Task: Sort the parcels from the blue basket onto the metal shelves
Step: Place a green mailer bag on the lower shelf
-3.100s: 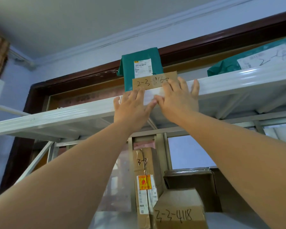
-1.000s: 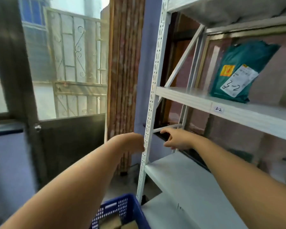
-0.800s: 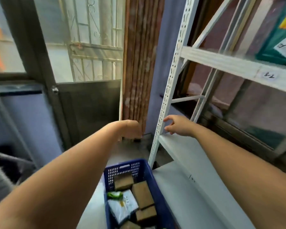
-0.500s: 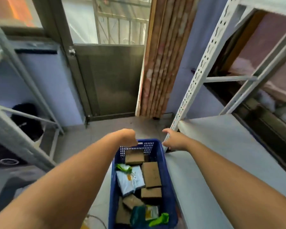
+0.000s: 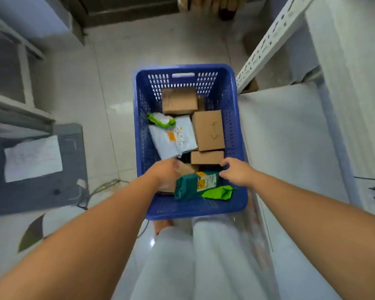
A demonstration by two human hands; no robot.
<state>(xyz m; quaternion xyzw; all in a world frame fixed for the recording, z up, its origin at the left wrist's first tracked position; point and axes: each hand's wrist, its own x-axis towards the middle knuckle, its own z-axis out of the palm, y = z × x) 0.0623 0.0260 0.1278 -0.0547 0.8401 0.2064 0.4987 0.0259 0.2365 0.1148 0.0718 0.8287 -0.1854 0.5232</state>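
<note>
Head view: looking straight down, both hands are reaching into the near end of the blue basket (image 5: 141,126), which is standing on the floor.
Progress: I am judging the sorting as only partly done. Many parcels are waiting in the basket, and this view is not showing how many are already lying on the metal shelves (image 5: 290,137) beyond the right hand.
Left to do: beyond the fingertips, three cardboard boxes (image 5: 208,131) and a grey mailer (image 5: 173,137) are lying flat, and between the hands a teal parcel (image 5: 196,185).
Left hand (image 5: 165,176): it is going down beside the teal parcel, over a small brown parcel (image 5: 187,168). Its fingers are hiding under the back of the hand, so I cannot tell if it is gripping something.
Right hand (image 5: 236,173): its fingers are curving at the other end of the teal parcel, very near or touching. The blur is not letting me tell if it is holding it.
Teal parcel, position: it is lying on top of the pile, just beside both hands, with the label facing up.
Teal parcel, long axis: it is running across the basket from one hand to the other, a little tilted. A bright green end (image 5: 218,192) is pointing toward the right hand side.
</note>
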